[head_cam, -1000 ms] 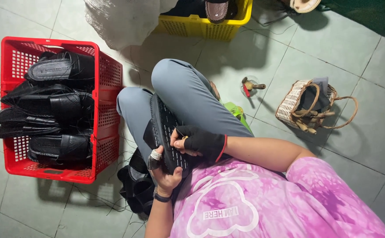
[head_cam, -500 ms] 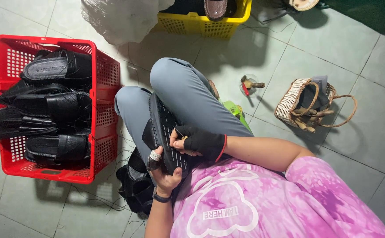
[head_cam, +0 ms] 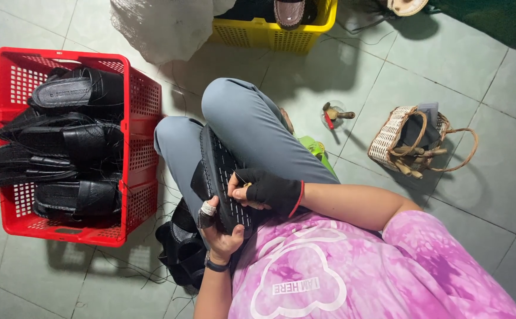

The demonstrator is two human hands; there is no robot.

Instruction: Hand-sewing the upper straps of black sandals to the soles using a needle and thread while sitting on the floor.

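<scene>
Left hand (head_cam: 219,227) grips ribbed black sandal sole (head_cam: 222,177); gloved right hand (head_cam: 267,190) pinches.

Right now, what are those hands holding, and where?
The left hand grips a black sandal at its near end; the gloved right hand pinches its edge.

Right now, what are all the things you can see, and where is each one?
Red crate: one, left, holding black sandals, several.
Yellow crate: one, top, with a shoe inside.
Woven basket: one, tan, on the floor at right.
Small tool: one, on the floor beside the knee.
White bag: one, top.
Black sandal: one, on the lap, sole up.
Left hand: grips the sandal from below.
Right hand: black fingerless glove, on the sole.
</scene>
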